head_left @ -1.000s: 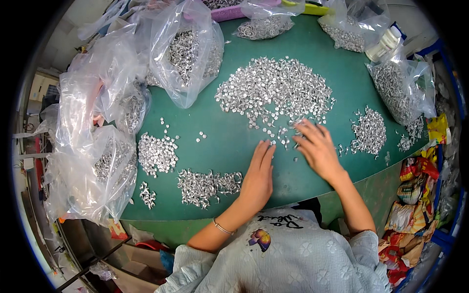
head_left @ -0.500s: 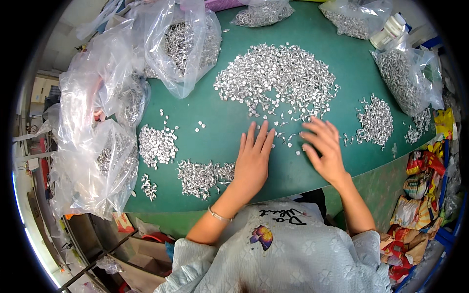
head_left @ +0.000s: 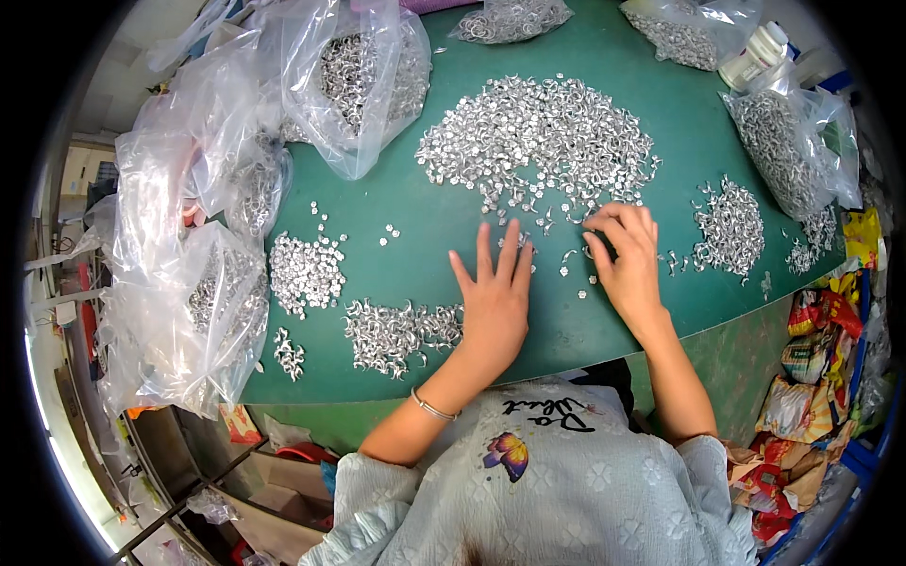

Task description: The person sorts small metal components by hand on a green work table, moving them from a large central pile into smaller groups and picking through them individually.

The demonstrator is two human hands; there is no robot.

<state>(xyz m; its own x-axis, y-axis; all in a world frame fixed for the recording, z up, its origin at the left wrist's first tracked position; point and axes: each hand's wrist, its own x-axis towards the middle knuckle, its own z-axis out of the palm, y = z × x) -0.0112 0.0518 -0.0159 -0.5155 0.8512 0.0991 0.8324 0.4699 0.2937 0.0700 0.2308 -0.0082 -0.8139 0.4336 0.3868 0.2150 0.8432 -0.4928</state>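
Observation:
A big heap of small silver metal parts (head_left: pixel 538 137) lies spread on the green table (head_left: pixel 415 203). My left hand (head_left: pixel 493 292) rests flat on the table with fingers spread, its fingertips at the loose parts below the heap. My right hand (head_left: pixel 628 257) lies palm down with fingers curled over a few scattered parts at the heap's lower right edge; whether it grips any I cannot tell. Smaller sorted piles sit to the left (head_left: pixel 304 272), near my left wrist (head_left: pixel 396 330) and to the right (head_left: pixel 731 226).
Clear plastic bags of the same silver parts (head_left: pixel 359 75) crowd the table's left side and far edge, with another bag (head_left: pixel 783 151) and a white bottle (head_left: pixel 750 57) at the right. Colourful packets (head_left: pixel 812 377) are stacked beyond the right table edge.
The view has shifted so the table sits higher in the picture. My left hand has spread flat, and my right hand has curled over loose parts nearer the heap.

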